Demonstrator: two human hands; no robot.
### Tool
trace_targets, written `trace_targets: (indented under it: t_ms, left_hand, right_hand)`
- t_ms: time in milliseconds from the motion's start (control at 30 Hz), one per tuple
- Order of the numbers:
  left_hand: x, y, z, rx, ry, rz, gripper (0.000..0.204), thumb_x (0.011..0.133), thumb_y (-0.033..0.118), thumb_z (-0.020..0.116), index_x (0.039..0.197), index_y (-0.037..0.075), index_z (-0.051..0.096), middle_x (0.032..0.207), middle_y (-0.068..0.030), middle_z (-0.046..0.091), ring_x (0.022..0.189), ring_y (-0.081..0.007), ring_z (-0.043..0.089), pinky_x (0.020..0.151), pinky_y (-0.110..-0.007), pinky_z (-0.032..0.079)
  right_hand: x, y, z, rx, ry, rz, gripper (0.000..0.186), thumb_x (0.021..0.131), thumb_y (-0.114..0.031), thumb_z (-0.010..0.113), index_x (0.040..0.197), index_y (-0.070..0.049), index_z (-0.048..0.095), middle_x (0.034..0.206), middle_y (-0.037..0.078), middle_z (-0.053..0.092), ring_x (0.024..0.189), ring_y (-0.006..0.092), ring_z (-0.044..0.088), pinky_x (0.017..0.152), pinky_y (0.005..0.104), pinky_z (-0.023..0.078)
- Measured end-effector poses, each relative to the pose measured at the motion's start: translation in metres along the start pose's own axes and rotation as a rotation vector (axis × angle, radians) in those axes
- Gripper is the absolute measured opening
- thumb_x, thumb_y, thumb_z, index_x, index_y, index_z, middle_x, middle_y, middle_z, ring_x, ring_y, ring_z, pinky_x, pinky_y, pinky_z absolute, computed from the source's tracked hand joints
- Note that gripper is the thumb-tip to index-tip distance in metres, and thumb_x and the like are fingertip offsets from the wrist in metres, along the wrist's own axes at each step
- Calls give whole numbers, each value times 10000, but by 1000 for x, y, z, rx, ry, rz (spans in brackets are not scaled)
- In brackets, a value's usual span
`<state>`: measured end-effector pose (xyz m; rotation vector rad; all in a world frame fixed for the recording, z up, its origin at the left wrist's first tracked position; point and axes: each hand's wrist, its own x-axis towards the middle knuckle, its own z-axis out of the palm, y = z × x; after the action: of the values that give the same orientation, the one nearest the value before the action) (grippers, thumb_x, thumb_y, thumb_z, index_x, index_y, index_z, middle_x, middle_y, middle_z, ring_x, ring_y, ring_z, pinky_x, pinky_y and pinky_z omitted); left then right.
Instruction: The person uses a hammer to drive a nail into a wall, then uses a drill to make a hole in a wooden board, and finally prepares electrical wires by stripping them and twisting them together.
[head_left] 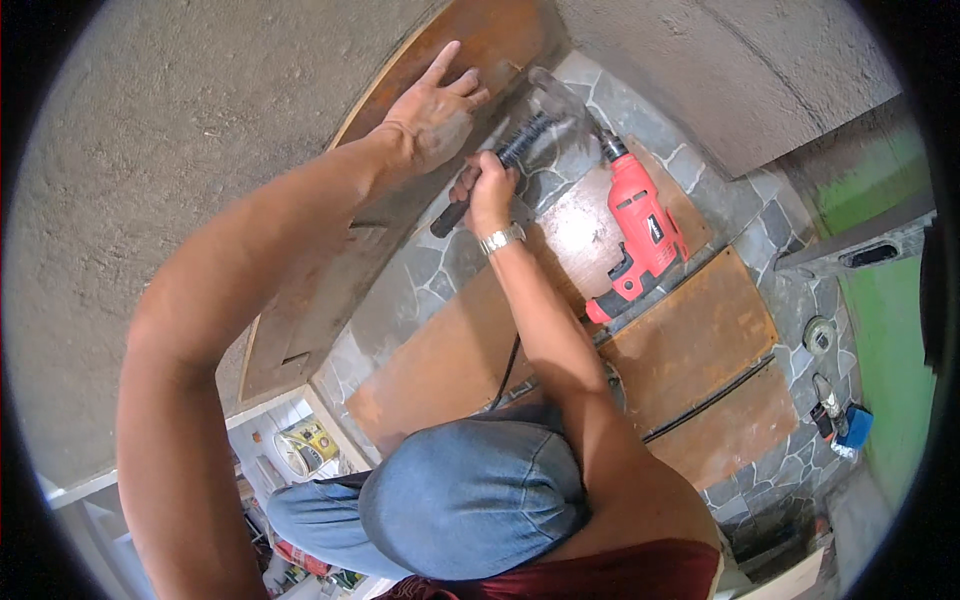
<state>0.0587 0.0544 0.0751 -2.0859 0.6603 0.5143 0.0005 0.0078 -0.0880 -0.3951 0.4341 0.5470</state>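
Brown wooden panel [507, 35] stands against a rough wall [200, 110]; the left hand [435, 112] lies spread on it, the right hand [490, 192] grasps a black-handled hammer [526, 138] close by. Probably mid-hammering; the next stroke needs steady bracing.

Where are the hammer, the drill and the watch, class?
Hammer [523, 141], head view: on its black grip.
Drill [636, 232], head view: on its red body.
Watch [501, 239], head view: on its silver band.

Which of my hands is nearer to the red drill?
Right. Your right hand, gripping the hammer, is left of the drill; your left hand is farther up and left, at the brown board.
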Motion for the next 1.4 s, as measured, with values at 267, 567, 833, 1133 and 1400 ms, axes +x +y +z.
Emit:
trace_targets:
  t_ms: [267,567,833,1133,1400]
  left_hand:
    - [-1,-5,-13,33,63,-10,279,838,250,657,1089,226,774,1469,40,521,1476,-173,330,1267,-592,40]
    - [-4,-3,-9,44,-53,2,315,856,244,647,1155,233,748,1505,48,504,1488,-173,320,1267,-593,36]
    - [-2,-1,-15,57,-96,10,319,854,256,647,1157,246,746,1516,44,493,1487,-169,321,1266,-599,36]
    - [-7,-2,-11,-27,-97,26,312,844,233,628,1126,211,760,1498,35,513,1480,-171,335,1271,-581,43]
    - [-3,1,-8,2,-52,-15,333,858,232,625,1168,210,745,1498,30,514,1481,-167,333,1270,-579,36]
  right_hand:
    - [5,-10,11,60,4,-100,244,831,-170,551,634,-121,416,517,33,408,425,207,425,493,394,451]
    - [-20,-9,15,4,33,-103,226,832,-146,553,629,-120,457,518,33,409,408,199,415,451,365,422]
    - [-27,-15,-7,197,-42,-297,233,832,-167,560,634,-119,445,549,25,437,443,189,437,491,381,444]
    - [-21,-19,-1,19,-55,-239,251,847,-166,540,632,-109,425,522,39,418,418,203,429,458,384,418]
    - [-4,-13,-17,58,-15,-123,251,817,-179,580,617,-113,444,525,44,440,417,213,414,456,388,407]
